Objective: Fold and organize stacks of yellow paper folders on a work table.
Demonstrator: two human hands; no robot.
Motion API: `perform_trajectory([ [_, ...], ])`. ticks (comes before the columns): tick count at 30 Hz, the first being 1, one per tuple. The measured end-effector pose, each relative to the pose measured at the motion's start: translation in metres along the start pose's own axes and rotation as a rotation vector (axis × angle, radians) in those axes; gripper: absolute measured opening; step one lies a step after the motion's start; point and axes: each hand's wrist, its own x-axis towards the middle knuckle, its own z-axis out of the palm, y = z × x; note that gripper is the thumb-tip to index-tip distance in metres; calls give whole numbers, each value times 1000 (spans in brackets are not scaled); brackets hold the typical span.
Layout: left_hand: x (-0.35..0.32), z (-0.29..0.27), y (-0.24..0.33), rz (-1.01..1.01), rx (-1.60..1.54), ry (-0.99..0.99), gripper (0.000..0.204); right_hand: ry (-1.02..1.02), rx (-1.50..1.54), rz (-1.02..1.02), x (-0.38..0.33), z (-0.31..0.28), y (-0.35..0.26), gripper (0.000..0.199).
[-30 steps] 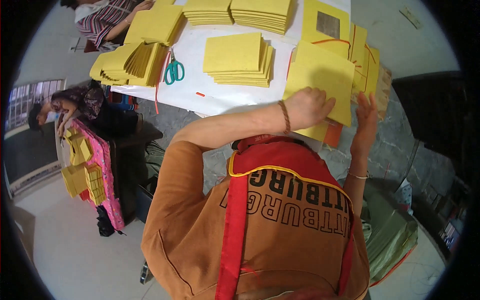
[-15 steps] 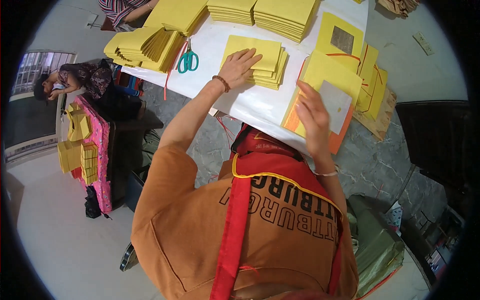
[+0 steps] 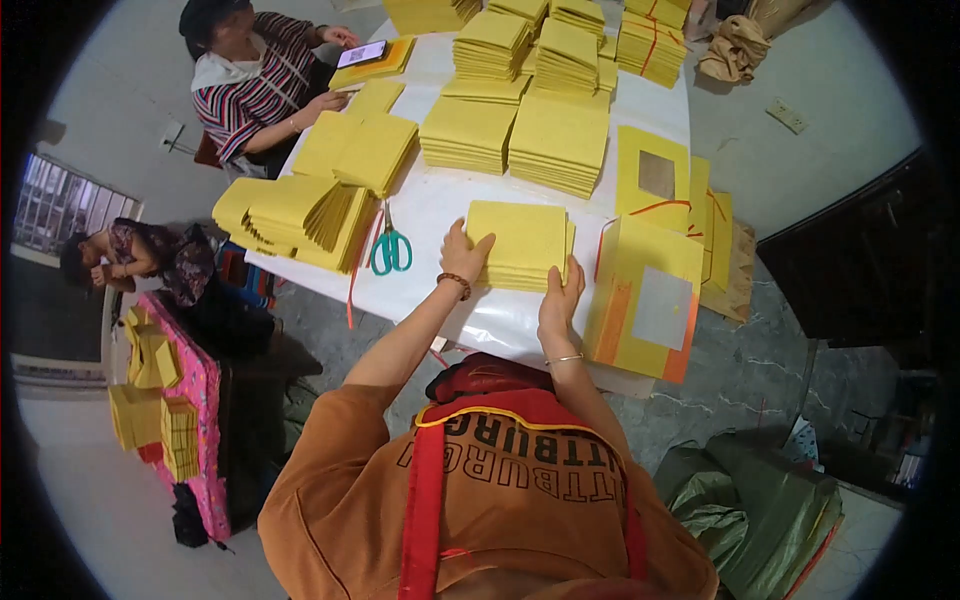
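Note:
A small stack of folded yellow paper (image 3: 516, 235) lies on the white tabletop in front of me. My left hand (image 3: 463, 252) grips its left side, thumb over the top sheet and fingers along the edge. At the lower right corner, my right hand (image 3: 560, 300) presses its fingers against the stack's side. The stack's edges sit slightly uneven on the right. Just right of my right hand is a larger yellow pack (image 3: 612, 318) with orange strips and a grey square patch. Teal-handled scissors (image 3: 391, 253) rest to the left, beside a fanned pile of yellow paper (image 3: 290, 222).
Taller yellow stacks (image 3: 558, 140) stand beyond my hands. Red-tied bundles (image 3: 655, 172) lie at the right edge. Across the table a person in a striped top (image 3: 262, 95) sits near a phone (image 3: 362, 54). Another person (image 3: 160, 265) is by a pink-covered table (image 3: 205, 430).
My left hand has gone from lying flat on the stack to gripping its left side. My right hand has come leftward from over the orange-striped pack to the stack. The view has shifted.

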Motion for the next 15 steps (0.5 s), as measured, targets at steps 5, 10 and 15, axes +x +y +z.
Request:
perform_trajectory([
  [5, 22, 15, -23, -496, -790, -391, 80, 54, -46, -94, 13, 8, -5, 46],
  [10, 51, -7, -12, -712, -1071, -796, 71, 19, 60, 86, 21, 1, -12, 46],
  [15, 41, -18, -1, -666, -1355, -865, 41, 11, 226, 56, 15, -3, 10, 52],
])
